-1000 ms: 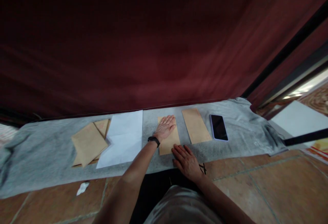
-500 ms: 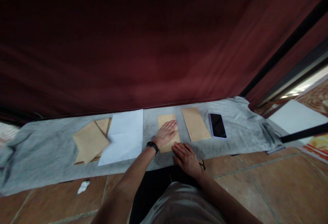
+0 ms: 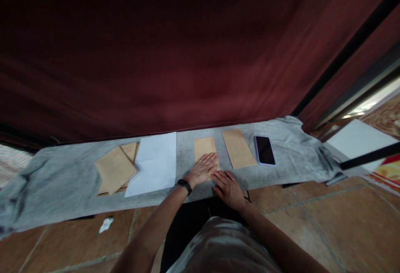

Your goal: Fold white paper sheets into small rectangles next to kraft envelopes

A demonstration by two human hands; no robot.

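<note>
A brown paper envelope (image 3: 204, 145) lies flat on the grey cloth in front of me. My left hand (image 3: 203, 169), with a black band on the wrist, rests flat across its lower half, fingers stretched out and pointing right. My right hand (image 3: 228, 189) lies at the envelope's lower right corner, fingers extended and touching its edge. Part of the envelope is hidden under the hands. Just to the right lies a second brown envelope (image 3: 239, 149), apart from both hands.
White paper sheets (image 3: 156, 165) lie to the left, beside a loose pile of brown envelopes (image 3: 115, 169). A phone (image 3: 265, 150) lies at the right on the grey cloth (image 3: 65, 181). Behind hangs a dark red curtain (image 3: 187, 77). A crumpled white tissue (image 3: 106, 224) is on the tiled floor.
My left hand has slid down the envelope toward me, uncovering its upper part. The right hand stays at the lower corner. The view has shifted slightly.
</note>
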